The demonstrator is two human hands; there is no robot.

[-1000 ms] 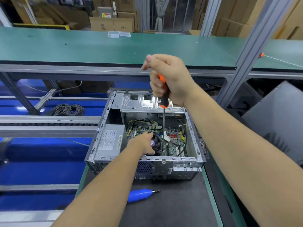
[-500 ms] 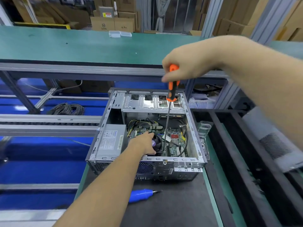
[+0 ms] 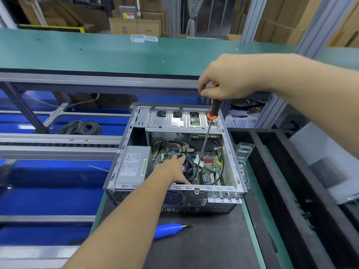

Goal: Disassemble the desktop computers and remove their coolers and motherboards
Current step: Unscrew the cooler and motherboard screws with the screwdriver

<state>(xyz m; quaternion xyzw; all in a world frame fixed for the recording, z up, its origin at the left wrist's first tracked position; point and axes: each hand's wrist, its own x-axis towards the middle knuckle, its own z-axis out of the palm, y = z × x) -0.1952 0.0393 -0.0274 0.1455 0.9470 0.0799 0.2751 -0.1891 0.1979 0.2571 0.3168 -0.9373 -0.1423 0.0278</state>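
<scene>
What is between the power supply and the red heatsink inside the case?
In the head view, the left hand rests on the cooler fan there.

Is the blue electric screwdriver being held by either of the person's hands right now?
No, the blue electric screwdriver lies untouched on the mat before the computer case.

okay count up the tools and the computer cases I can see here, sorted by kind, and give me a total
Screwdrivers: 2, an orange one gripped in the right hand and a blue one on the mat.
Open computer cases: 1, the case with the left hand on its cooler.
Total: 3
</scene>
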